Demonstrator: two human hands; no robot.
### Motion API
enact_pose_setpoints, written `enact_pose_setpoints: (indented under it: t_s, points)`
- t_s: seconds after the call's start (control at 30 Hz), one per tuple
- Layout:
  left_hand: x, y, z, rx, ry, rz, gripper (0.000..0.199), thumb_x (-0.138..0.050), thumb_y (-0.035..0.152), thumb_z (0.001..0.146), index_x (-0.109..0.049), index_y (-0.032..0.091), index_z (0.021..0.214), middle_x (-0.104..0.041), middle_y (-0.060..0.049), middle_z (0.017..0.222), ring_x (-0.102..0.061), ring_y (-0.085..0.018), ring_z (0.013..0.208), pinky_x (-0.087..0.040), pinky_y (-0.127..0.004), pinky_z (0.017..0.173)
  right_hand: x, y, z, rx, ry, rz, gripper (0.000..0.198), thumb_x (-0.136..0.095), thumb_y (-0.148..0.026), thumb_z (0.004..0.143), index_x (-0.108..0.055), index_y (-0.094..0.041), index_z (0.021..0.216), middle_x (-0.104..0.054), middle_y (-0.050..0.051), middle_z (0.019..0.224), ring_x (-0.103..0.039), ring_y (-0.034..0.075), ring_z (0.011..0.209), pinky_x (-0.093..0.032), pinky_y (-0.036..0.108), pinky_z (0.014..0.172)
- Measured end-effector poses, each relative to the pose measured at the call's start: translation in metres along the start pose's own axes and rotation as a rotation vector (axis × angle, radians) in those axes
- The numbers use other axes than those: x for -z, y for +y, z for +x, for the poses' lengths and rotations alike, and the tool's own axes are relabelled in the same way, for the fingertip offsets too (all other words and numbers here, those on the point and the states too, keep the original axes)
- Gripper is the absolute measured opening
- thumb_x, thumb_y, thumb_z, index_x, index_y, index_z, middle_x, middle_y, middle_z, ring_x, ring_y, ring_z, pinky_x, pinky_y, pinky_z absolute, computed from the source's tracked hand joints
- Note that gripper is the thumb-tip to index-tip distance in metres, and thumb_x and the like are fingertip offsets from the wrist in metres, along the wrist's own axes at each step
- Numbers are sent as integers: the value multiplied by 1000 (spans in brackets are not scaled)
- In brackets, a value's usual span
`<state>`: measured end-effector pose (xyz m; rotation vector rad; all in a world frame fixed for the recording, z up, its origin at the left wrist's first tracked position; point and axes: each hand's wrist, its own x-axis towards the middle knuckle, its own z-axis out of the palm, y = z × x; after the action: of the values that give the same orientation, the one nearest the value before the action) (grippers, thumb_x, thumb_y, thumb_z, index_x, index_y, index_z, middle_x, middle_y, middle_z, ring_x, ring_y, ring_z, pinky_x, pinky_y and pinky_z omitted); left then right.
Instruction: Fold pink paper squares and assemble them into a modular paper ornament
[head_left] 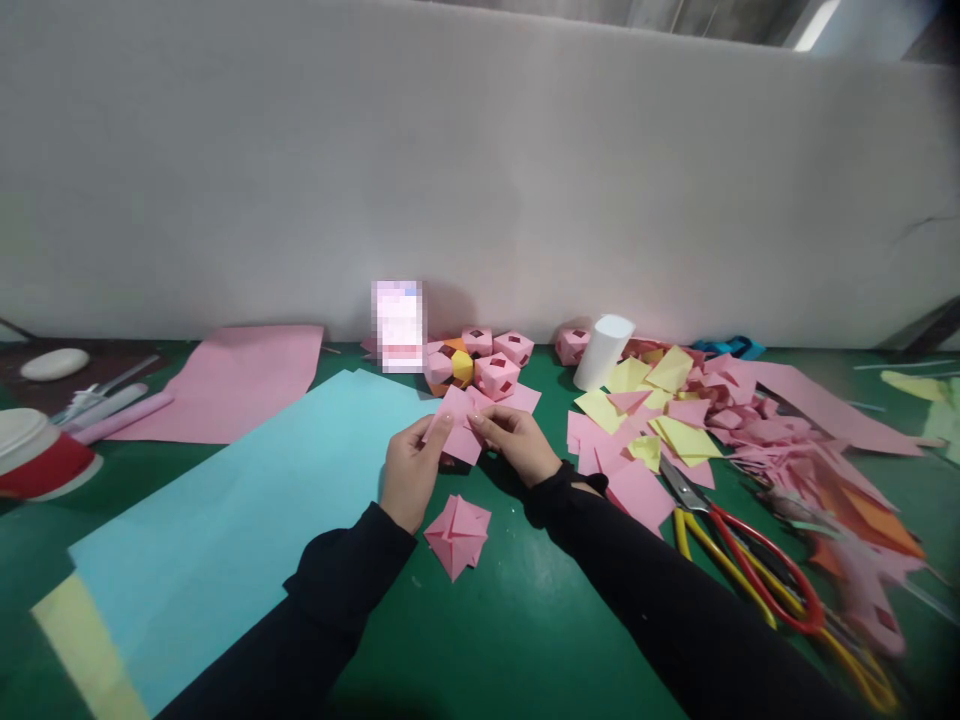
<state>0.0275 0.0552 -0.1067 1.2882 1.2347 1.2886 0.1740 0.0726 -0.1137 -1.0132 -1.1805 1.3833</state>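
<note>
Pinching a pink folded paper [461, 428] between them, the left hand [409, 475] and right hand [517, 440] each keep a closed grip on it, fingers curled over its edges, above the middle of the green surface [525, 620]. A second folded pink piece [457, 535] lies just below, between the sleeves. A light blue sheet [247, 520] spreads to the left; scissors [720, 530] and paper scraps [675, 420] lie right, paper cubes [487, 365] toward the far edge.
</note>
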Motion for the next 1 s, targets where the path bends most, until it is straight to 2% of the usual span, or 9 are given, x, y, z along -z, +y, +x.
enact_pose_setpoints:
  t_s: [0.27,0.53,0.7,0.83,1.0]
  points:
    - [1,-1,1,-3,-10,6,35,-62,48,82,-64,15,69,-56,1,62,-50,-13,57,-45,-21,52,1,6,2,32,6,-21,48,-71,-62,67,-59,-16,62,-47,-5,53,-37,8,50,-30,25,51]
    - [0,3,1,5,-39,29,29,-66,43,79,-69,15,86,-60,2,65,-51,-11,53,-45,-20,49,-2,4,1,54,62,-48,49,-71,-64,66,-56,-17,61,-49,-4,53,-41,9,51,-34,24,52]
    - [0,2,2,10,-31,-1,29,-64,42,79,-70,15,84,-60,2,67,-52,-12,55,-46,-20,49,-3,4,1,66,86,-79,51,-69,-67,65,-55,-18,61,-49,-4,52,-42,10,52,-35,25,52]
    - [-1,4,1,16,-36,2,28,-66,43,77,-69,15,81,-57,3,66,-50,-10,54,-45,-19,48,-3,8,1,102,102,-120,50,-66,-66,70,-54,-18,62,-50,-3,53,-43,11,52,-36,25,53]
    - [-1,2,2,6,-63,74,30,-67,44,77,-66,16,88,-60,2,72,-51,-10,53,-47,-20,49,-4,12,0,129,113,-146,48,-64,-65,73,-53,-19,63,-51,-3,54,-45,11,53,-37,25,52]
